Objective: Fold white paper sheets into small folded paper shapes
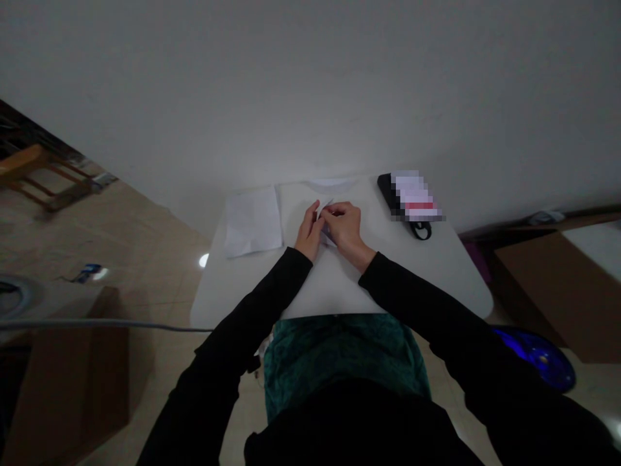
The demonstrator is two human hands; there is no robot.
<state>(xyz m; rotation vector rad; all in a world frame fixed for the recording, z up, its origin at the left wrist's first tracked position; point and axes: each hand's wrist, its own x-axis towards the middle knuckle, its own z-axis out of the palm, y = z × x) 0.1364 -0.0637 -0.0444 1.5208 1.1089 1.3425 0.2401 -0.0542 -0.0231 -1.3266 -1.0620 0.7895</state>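
Note:
A small piece of folded white paper (328, 228) is pinched between my left hand (309, 233) and my right hand (342, 232), and its pointed corner sticks up between them. Both hands hover over the white table (339, 285), with the paper partly hidden by my fingers. To the left of my left hand lies a flat, creased white sheet (253, 221). Another pale sheet (330, 184) lies at the far edge. Right of my right hand is a black phone-like object (388, 191) with a blurred white and red item (414, 197) on it.
A small black object (420, 230) sits near the table's right side. A white wall rises behind the table. Cardboard boxes stand on the floor at lower left (68, 395) and right (553, 291). A grey cable (97, 324) crosses the left, and a blue object (538, 356) lies on the floor.

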